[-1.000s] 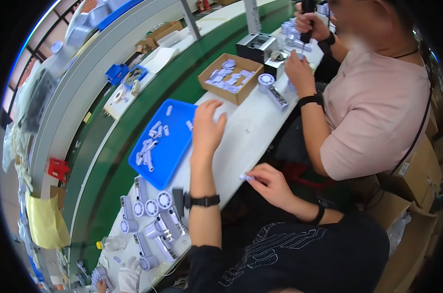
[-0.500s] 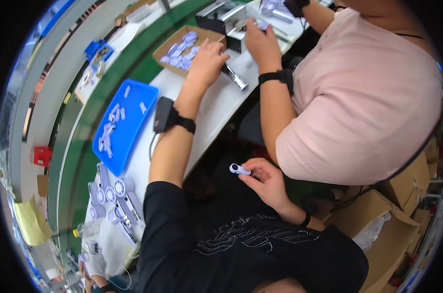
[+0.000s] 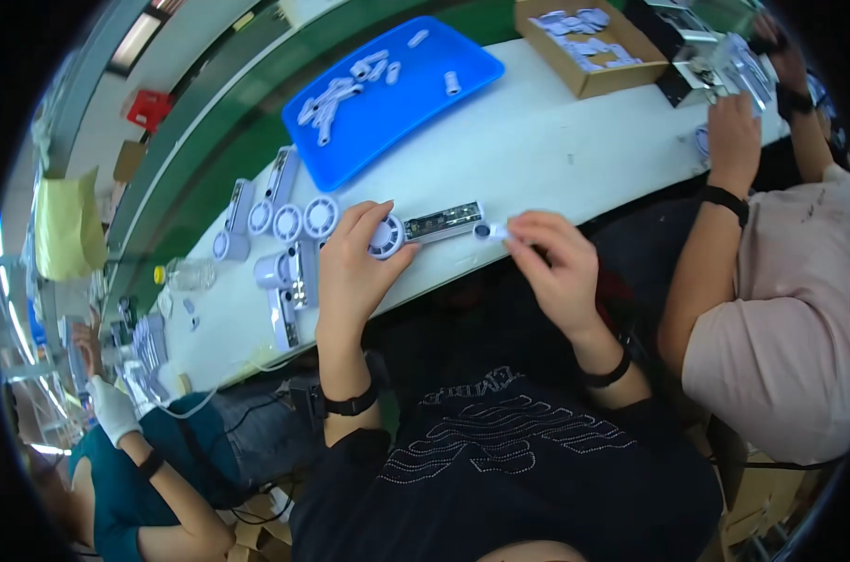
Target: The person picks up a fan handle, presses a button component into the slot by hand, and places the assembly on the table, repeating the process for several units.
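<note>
Lavender plastic round-headed fan (image 3: pixel 425 229): your left hand (image 3: pixel 353 260) grips it; right hand (image 3: pixel 562 266) pinches ring-ended pale plastic piece (image 3: pixel 485 231). Slackness could drop either.

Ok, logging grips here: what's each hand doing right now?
Left hand: closed, holding a lilac round-headed device.
Right hand: closed, pinching a small lilac piece.

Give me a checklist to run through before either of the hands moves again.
1. Left hand gripping the fan unit by its round head: ok.
2. Circuit board facing up, uncovered: ok.
3. Right hand holding the small pale part at its fingertips: ok.
4. Small part touching the unit: cannot tell; they sit very close.
5. More small parts lying in the blue tray: ok.
</note>
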Demonstrator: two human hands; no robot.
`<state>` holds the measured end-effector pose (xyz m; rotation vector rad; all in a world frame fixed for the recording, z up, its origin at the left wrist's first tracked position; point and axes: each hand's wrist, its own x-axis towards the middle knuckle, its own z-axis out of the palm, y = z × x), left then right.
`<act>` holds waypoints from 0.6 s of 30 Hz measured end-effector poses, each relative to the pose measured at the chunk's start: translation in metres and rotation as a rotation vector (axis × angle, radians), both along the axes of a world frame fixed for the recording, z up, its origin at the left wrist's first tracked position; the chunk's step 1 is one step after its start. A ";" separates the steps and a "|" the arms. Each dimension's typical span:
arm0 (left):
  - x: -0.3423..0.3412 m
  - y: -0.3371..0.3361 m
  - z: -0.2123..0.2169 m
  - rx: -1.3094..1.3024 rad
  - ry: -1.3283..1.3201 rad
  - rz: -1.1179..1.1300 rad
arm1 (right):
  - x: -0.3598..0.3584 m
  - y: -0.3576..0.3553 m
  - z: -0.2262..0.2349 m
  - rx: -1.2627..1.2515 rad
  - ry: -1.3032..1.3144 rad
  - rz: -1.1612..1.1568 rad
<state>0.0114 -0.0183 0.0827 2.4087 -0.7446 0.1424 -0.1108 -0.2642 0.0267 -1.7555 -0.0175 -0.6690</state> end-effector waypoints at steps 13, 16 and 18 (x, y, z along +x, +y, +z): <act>0.003 0.024 -0.016 -0.135 0.058 -0.059 | 0.058 0.025 0.014 -0.059 -0.013 -0.059; 0.003 0.024 -0.014 -0.142 0.081 -0.059 | 0.058 0.030 0.016 -0.137 -0.002 -0.015; 0.002 0.025 -0.013 -0.143 0.092 -0.062 | 0.061 0.025 0.011 0.115 -0.070 -0.154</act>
